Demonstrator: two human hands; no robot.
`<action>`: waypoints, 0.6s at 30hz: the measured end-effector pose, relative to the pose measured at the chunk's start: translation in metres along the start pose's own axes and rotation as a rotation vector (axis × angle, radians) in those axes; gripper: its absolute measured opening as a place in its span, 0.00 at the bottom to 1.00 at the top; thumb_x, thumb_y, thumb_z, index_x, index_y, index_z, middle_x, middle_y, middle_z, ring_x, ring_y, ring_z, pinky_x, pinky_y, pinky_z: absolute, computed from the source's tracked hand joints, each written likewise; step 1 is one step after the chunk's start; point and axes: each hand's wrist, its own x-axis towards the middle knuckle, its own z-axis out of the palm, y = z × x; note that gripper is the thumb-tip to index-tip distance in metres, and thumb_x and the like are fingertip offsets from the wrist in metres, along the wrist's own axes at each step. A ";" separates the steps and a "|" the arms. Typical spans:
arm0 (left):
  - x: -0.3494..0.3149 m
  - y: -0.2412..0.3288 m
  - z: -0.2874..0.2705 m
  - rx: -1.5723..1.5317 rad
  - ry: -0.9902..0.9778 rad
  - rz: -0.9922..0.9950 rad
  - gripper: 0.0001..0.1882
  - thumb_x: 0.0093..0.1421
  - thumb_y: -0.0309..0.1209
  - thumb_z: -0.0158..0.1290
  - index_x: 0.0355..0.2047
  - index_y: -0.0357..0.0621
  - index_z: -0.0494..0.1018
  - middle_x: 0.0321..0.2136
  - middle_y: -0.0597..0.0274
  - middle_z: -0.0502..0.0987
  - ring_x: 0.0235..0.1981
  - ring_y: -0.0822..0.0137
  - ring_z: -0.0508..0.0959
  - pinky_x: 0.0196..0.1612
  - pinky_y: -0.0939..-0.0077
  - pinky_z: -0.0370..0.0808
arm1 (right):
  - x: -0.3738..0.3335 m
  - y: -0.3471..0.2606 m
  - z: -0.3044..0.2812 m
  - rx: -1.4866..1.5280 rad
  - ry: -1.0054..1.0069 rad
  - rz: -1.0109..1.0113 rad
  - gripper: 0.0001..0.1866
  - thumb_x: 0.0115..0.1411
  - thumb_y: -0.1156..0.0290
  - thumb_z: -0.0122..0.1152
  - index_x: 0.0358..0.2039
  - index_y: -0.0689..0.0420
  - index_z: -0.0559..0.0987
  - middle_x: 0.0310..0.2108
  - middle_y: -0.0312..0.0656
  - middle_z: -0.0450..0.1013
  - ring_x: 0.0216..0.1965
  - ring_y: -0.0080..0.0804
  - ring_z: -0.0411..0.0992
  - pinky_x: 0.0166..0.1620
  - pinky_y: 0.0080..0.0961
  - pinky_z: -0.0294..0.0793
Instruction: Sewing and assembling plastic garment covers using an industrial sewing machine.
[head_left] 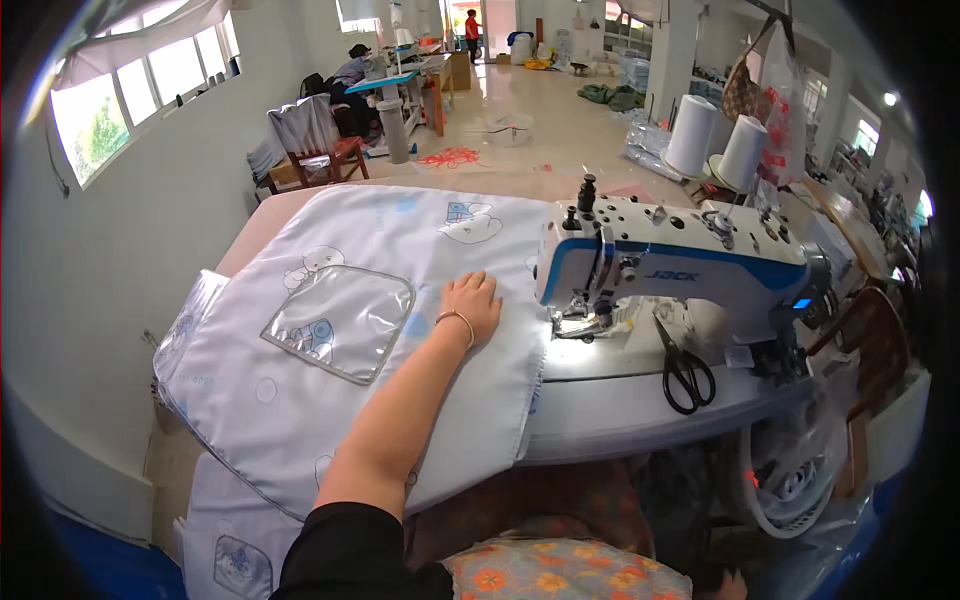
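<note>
My left hand (474, 306) lies flat on a white printed fabric piece (400, 240), fingers stretched out and holding nothing. The fabric has pale blue cartoon prints and hangs over the table's near edge. Left of my forearm, a clear plastic pocket (340, 325) with grey binding is set on it. The fabric's frayed right edge runs beside the presser foot of a white and blue sewing machine (680, 265). Low at the right, only a small part of my right hand (733, 585) shows beside my flowered apron; its fingers are mostly hidden.
Black-handled scissors (686, 380) lie on the machine bed. Two white thread cones (692, 137) stand behind the machine. A white basket (790, 525) with plastic sits below right. More printed fabric (235, 515) hangs lower left. Farther off are a chair (325, 150) and a person in red (472, 35).
</note>
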 end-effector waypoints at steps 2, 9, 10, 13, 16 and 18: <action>0.003 0.002 -0.005 0.010 0.020 0.018 0.21 0.62 0.41 0.49 0.51 0.43 0.73 0.59 0.51 0.70 0.63 0.53 0.66 0.63 0.56 0.61 | -0.031 0.035 0.028 -0.109 -0.165 0.107 0.43 0.56 0.37 0.57 0.67 0.47 0.64 0.69 0.50 0.55 0.69 0.56 0.53 0.67 0.58 0.51; -0.043 0.014 -0.059 -0.049 -0.124 0.202 0.24 0.62 0.43 0.52 0.55 0.44 0.72 0.61 0.50 0.68 0.64 0.52 0.64 0.65 0.54 0.59 | -0.037 0.075 0.093 -0.542 -0.437 0.172 0.28 0.64 0.54 0.54 0.61 0.54 0.71 0.65 0.51 0.62 0.65 0.51 0.59 0.62 0.54 0.61; -0.058 0.013 -0.068 -0.013 -0.083 0.303 0.25 0.62 0.43 0.52 0.55 0.43 0.71 0.60 0.48 0.68 0.64 0.49 0.64 0.65 0.55 0.59 | -0.029 0.089 0.105 -0.589 -0.487 0.166 0.25 0.65 0.56 0.48 0.61 0.49 0.72 0.69 0.51 0.56 0.70 0.53 0.51 0.65 0.67 0.53; -0.094 0.006 -0.083 0.040 -0.101 0.302 0.26 0.63 0.45 0.51 0.56 0.42 0.71 0.61 0.46 0.67 0.64 0.49 0.63 0.66 0.55 0.57 | -0.002 0.134 0.139 -0.550 -0.367 0.141 0.19 0.65 0.63 0.47 0.53 0.47 0.80 0.63 0.49 0.67 0.65 0.53 0.63 0.61 0.53 0.65; -0.112 -0.004 -0.083 0.087 -0.133 0.118 0.27 0.64 0.46 0.50 0.57 0.42 0.70 0.62 0.45 0.65 0.64 0.49 0.63 0.67 0.55 0.56 | 0.023 0.173 0.164 -0.423 -0.313 0.119 0.17 0.64 0.67 0.46 0.45 0.52 0.83 0.52 0.50 0.76 0.55 0.49 0.74 0.54 0.47 0.74; -0.114 -0.010 -0.077 0.065 -0.219 0.063 0.28 0.65 0.46 0.48 0.60 0.44 0.68 0.64 0.46 0.63 0.66 0.50 0.61 0.68 0.54 0.53 | 0.038 0.193 0.179 -0.411 -0.305 0.029 0.17 0.64 0.67 0.46 0.44 0.53 0.84 0.49 0.51 0.77 0.52 0.48 0.76 0.52 0.46 0.76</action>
